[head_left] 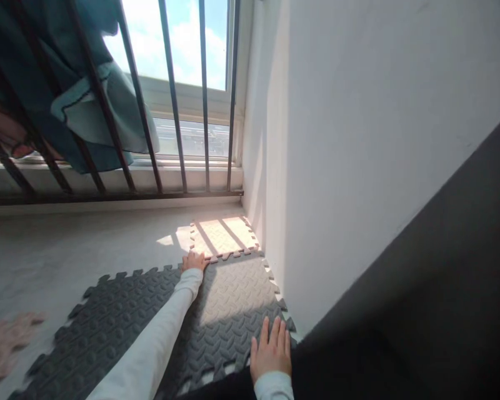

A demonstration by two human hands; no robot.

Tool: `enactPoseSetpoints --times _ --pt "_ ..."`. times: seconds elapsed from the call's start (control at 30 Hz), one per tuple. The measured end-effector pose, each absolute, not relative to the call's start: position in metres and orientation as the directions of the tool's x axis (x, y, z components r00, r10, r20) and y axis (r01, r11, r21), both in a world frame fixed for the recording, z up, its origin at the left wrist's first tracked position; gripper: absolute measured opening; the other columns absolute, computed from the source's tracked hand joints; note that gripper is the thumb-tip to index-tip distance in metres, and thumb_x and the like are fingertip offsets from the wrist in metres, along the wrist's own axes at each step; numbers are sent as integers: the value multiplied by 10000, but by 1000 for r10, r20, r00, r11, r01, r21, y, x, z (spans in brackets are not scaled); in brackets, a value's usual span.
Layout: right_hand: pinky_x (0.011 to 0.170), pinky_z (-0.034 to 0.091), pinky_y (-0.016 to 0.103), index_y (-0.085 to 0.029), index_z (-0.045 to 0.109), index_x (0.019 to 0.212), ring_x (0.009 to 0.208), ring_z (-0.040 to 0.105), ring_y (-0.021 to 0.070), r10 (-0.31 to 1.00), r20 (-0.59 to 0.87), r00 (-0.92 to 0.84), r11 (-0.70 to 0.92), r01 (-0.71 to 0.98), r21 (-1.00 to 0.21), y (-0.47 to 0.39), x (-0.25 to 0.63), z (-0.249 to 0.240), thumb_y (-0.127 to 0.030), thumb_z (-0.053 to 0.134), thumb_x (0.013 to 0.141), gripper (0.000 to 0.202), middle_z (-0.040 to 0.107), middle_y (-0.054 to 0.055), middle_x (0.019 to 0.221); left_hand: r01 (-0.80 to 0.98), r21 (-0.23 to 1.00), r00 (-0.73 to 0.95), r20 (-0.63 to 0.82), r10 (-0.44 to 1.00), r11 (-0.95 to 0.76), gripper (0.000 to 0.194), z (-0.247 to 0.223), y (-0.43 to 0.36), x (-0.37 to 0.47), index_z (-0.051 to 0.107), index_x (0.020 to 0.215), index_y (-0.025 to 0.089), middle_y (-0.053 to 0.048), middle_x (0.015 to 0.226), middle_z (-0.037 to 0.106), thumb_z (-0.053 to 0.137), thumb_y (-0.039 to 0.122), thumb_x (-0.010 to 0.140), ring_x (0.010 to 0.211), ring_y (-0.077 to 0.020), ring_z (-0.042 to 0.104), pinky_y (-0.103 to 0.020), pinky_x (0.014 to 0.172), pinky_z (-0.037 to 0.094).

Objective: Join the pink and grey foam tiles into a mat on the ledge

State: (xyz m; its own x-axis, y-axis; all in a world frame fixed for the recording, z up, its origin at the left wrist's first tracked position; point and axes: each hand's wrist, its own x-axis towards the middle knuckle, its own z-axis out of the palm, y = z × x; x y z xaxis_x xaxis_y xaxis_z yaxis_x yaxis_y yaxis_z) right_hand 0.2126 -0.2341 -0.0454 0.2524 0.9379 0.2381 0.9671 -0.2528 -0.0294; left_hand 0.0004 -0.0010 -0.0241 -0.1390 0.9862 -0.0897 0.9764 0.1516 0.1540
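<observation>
My left hand (194, 261) reaches far forward and rests, fingers down, at the front edge of the dark grey foam mat (239, 289), by the corner of a pale pink foam tile (223, 236). The pink tile lies sunlit against that mat's far edge, beside the wall. Nearer to me, my right hand (272, 350) lies flat on the mat's right side with its fingers stretched out. Another dark grey foam mat (125, 311), with a rounder bump pattern, lies to the left under my left forearm. Neither hand holds anything that I can see.
A white wall (358, 139) rises close on the right. Ahead stands a dark metal railing (175, 111) before a window, with blue-green cloth (91, 111) hanging behind it. More pink foam tile (8, 339) lies on the grey floor (66, 239) at left.
</observation>
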Motion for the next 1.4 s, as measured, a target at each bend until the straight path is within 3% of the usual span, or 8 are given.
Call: enactPoseSetpoints --times 0.4,0.67,0.87,1.03,1.2,1.3,1.4 --pt "988 245 482 -65 492 1190 1189 354 350 937 227 266 -267 963 -23 -233 212 -48 -429 462 775 553 407 224 1277 972 163 -158 -64 985 167 379 -47 14 -3 506 1149 374 -52 1188 466 372 414 796 1079 -235 394 -327 825 335" --pt "980 250 481 -71 492 1192 1183 364 346 939 225 259 -265 964 -2 -234 211 -44 -434 449 782 549 412 227 1272 983 141 -112 -39 993 117 410 -45 7 -2 480 1199 311 -81 1217 461 335 369 821 1070 -239 423 -353 877 340" --pt "970 267 471 -70 504 1180 1168 382 351 937 231 263 -278 960 33 -234 208 -37 -422 446 784 533 437 229 1249 996 85 -12 -21 1000 13 482 -50 -16 -1 350 1298 219 -55 1415 264 271 344 840 1301 -211 155 -404 1004 243" --pt "971 266 460 -64 514 1169 1162 387 355 931 242 272 -286 958 23 -233 206 -38 -394 450 783 511 441 235 1242 997 77 24 -137 990 -13 611 -34 -19 4 255 1340 131 -106 1437 186 254 454 821 1314 -230 136 -439 1040 181" --pt "975 253 471 -65 513 1169 1158 395 350 929 252 271 -283 959 9 -231 208 -43 -399 459 778 518 443 237 1240 972 96 223 -96 970 -214 595 -25 -22 32 194 1361 150 -69 1438 190 248 410 828 1313 -196 157 -387 1065 142" --pt "969 260 478 -67 514 1169 1156 397 347 928 260 267 -282 959 20 -231 208 -45 -413 455 775 528 449 227 1240 962 121 255 -89 963 -244 562 -26 -29 47 270 1336 172 -62 1422 242 266 400 823 1305 -206 187 -382 1057 168" --pt "968 261 482 -60 508 1173 1163 388 351 928 252 275 -288 957 15 -231 207 -46 -420 457 771 543 442 227 1246 971 103 222 -80 972 -214 572 -19 -30 58 367 1286 131 -118 1360 363 305 432 804 1266 -245 277 -394 1043 193"
